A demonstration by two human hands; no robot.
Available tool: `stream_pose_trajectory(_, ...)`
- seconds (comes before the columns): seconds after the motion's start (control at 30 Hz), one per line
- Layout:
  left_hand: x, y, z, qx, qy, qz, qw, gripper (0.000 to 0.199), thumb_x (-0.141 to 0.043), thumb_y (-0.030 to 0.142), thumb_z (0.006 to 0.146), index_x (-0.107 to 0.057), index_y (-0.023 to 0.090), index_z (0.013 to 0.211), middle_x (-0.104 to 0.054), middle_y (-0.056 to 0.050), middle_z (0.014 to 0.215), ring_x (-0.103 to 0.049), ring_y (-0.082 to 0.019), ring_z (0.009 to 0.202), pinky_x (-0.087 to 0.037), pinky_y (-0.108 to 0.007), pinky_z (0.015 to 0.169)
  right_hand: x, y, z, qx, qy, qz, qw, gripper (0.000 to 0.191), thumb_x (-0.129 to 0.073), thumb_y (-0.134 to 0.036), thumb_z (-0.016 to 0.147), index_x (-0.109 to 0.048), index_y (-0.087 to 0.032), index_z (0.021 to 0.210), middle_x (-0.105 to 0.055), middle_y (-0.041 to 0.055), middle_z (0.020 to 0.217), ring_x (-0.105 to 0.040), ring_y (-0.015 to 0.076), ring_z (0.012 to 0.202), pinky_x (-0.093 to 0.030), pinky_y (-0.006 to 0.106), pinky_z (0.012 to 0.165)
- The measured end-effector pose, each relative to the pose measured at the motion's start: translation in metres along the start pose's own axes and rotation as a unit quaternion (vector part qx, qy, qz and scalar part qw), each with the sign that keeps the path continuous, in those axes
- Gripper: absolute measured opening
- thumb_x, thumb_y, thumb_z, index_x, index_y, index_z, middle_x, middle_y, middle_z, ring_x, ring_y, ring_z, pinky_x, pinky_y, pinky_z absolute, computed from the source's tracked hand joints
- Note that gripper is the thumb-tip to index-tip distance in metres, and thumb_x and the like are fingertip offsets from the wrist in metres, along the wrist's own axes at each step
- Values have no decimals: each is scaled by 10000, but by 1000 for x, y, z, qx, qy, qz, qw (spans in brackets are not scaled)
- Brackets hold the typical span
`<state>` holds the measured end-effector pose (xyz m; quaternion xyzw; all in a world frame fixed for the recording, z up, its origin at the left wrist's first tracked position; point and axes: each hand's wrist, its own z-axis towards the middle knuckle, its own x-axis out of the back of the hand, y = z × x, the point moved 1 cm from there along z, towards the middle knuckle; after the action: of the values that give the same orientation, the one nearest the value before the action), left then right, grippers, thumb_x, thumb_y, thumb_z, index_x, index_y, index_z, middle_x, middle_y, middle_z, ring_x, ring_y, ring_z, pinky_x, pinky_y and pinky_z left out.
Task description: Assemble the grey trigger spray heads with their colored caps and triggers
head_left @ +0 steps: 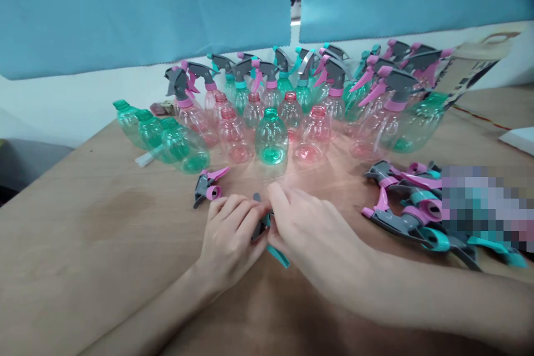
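Near the middle of the wooden table [104, 267], my left hand [233, 233] has its fingers wrapped round a grey and teal spray head [277, 256]. My right hand [308, 228] pinches the same spray head from the other side, its fingertips touching those of the left. Most of the spray head is hidden by the fingers; its teal trigger sticks out below. Just left of my left hand lies a grey and pink spray head [208, 186]. A green open bottle [271, 139] stands upright beyond my hands.
Pink open bottles [233, 136] and several bottles with spray heads [392, 105] stand behind. Green open bottles [183, 147] are at the left. Loose spray heads [409, 217] lie piled at the right. A beige cup [471, 69] stands at the back right, near a wire.
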<state>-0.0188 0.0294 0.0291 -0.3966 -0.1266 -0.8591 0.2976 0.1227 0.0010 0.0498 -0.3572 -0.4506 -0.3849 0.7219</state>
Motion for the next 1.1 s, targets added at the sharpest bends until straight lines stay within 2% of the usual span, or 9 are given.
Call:
stream_pose_trajectory(0.23, -1, 0, -2, -10, 7, 8, 1000, 132, -437, 146, 844, -544, 168, 770, -636, -41, 695, -553, -201, 700, -357, -338, 639, 0, -13, -1, 3, 3, -31, 1000, 304, -402, 60, 611, -420, -182, 794, -487, 55, 727, -472, 191, 634, -199, 283, 437)
stream_pose_trajectory(0.33, -1, -2, -3, 10, -16, -3, 1000, 80, -491, 175, 834, -565, 162, 806, -643, -37, 722, -558, -202, 720, -362, -344, 667, -3, -4, 2, 9, -7, -17, 1000, 279, -419, 55, 629, -413, -181, 777, -495, 61, 743, -462, 185, 646, -240, 283, 460)
stream_pose_trajectory(0.43, -3, -4, -4, 49, -40, -35, 997, 95, -550, 224, 828, -591, 165, 890, -646, -30, 755, -560, -200, 746, -376, -342, 690, 1, 16, 8, -6, -49, 83, 995, 213, -469, -26, 683, -376, -203, 756, -499, 18, 693, -422, 136, 557, -255, 268, 456)
stream_pose_trajectory(0.5, -4, -7, -5, 78, -45, -69, 994, 149, -577, 262, 832, -595, 177, 953, -648, -27, 790, -560, -198, 774, -390, -344, 715, 9, 31, 13, -39, -83, 157, 983, 187, -477, -75, 709, -359, -214, 750, -489, -24, 625, -414, 111, 507, -259, 250, 445)
stream_pose_trajectory(0.6, -6, -9, -7, 115, -43, -121, 985, 213, -624, 264, 817, -581, 200, 1015, -653, -23, 854, -557, -191, 806, -408, -342, 743, 24, 48, 21, -91, -118, 237, 960, 139, -518, -182, 745, -384, -216, 760, -533, -30, 664, -462, 113, 556, -309, 247, 486)
stream_pose_trajectory(0.7, -7, -8, -8, 127, -36, -147, 980, 215, -634, 252, 813, -571, 203, 1013, -653, -21, 868, -560, -185, 804, -425, -334, 732, 34, 55, 26, -78, -150, 332, 928, 162, -550, -278, 764, -398, -220, 769, -545, -28, 738, -474, 118, 628, -338, 246, 522)
stream_pose_trajectory(0.8, -7, -6, -8, 126, -32, -162, 978, 212, -613, 268, 831, -572, 199, 1027, -654, -26, 868, -569, -180, 801, -438, -330, 724, 33, 54, 26, -53, -198, 376, 904, 185, -569, -273, 748, -392, -221, 757, -514, -40, 729, -444, 111, 628, -327, 234, 516)
stream_pose_trajectory(0.93, -6, -4, -7, 122, -37, -179, 976, 256, -639, 258, 812, -573, 200, 1052, -660, -28, 873, -579, -180, 809, -449, -329, 731, 24, 50, 25, -41, -186, 327, 926, 103, -530, -193, 743, -431, -213, 759, -522, -37, 713, -448, 110, 617, -329, 236, 535)
stream_pose_trajectory(1.1, -8, -3, -9, 121, -34, -188, 974, 263, -643, 239, 807, -573, 210, 1059, -661, -26, 866, -584, -180, 803, -452, -324, 708, 22, 47, 27, -53, -152, 277, 947, 119, -561, -191, 757, -453, -204, 710, -542, -37, 669, -484, 106, 586, -332, 230, 512)
